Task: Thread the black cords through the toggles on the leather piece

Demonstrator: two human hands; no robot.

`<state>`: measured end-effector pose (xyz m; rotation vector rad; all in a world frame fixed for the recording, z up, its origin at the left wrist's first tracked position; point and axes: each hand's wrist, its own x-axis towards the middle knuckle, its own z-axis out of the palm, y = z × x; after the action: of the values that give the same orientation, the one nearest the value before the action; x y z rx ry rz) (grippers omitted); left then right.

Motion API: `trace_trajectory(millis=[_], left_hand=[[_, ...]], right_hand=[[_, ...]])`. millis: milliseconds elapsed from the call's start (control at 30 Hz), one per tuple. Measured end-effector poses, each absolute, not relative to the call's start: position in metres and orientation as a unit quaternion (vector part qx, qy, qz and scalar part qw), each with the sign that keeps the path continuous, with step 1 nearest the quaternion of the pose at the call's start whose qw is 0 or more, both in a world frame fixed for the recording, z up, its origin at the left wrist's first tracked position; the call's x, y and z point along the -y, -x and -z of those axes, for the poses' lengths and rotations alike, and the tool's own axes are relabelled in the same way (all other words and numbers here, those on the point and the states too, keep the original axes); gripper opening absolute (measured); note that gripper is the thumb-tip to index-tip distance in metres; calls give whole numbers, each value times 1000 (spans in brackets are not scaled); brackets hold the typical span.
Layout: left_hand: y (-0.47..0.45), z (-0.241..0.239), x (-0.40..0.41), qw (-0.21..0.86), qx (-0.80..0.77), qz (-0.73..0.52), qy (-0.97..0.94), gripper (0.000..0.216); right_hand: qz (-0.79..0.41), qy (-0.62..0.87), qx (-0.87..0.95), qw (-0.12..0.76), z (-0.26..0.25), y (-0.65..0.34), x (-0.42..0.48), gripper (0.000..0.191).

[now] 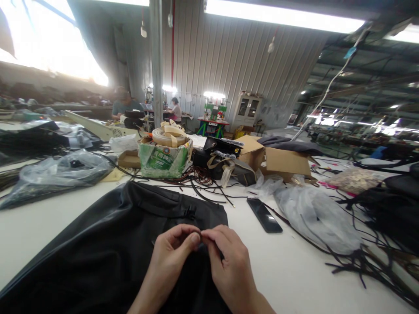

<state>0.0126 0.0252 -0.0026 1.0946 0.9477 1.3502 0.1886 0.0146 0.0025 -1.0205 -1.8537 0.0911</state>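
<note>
Over the near left part of the white table lies a black leather-like bag (94, 235), with a strap and a small black buckle (190, 212) near its far edge. My left hand (175, 250) is above the bag, thumb and forefinger pinched together. My right hand (229, 257) meets it fingertip to fingertip, also pinched. Something small and dark shows between the fingertips, too hidden to name. A black phone (264, 215) rests on the table to the right of my hands.
Behind the bag stands a green-and-white box (163, 160) with rolled tape (168, 136), beside black cords (209, 189) and a cardboard box (286, 162). Plastic bags lie left (62, 172) and right (319, 218). Black straps (363, 266) sprawl at right. Two people sit farther back.
</note>
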Motion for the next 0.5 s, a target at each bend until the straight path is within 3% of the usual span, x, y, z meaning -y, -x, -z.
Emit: trace_trajectory(millis=[233,500], left_hand=[[-11,9,-28,462,-448,-586,-493,36],[-10,7,-22,368,-499,-573,-536,33]], right_hand=[[-50,430,760,485,-2,-190,-15,20],[-152,435,741,488,-8,-188,-12,20]])
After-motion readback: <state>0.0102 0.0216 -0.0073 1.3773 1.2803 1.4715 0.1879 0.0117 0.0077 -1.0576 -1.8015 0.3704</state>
